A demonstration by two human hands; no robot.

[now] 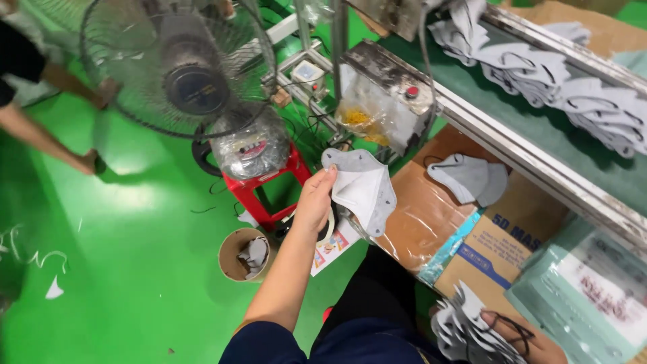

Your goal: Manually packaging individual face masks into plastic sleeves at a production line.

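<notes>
Left hand (pixel 315 202) is pinching one grey mask (pixel 360 185) up over the floor, likely for checking; right hand (pixel 522 337) is gripping a mask stack (pixel 465 330) by the lap.

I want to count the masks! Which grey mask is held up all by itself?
The grey mask pinched in the left hand, above the green floor. The right hand grips a bunch of masks; others lie on boxes.

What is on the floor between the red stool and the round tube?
In the head view, only bare green floor lies between the red stool and the tube.
</notes>
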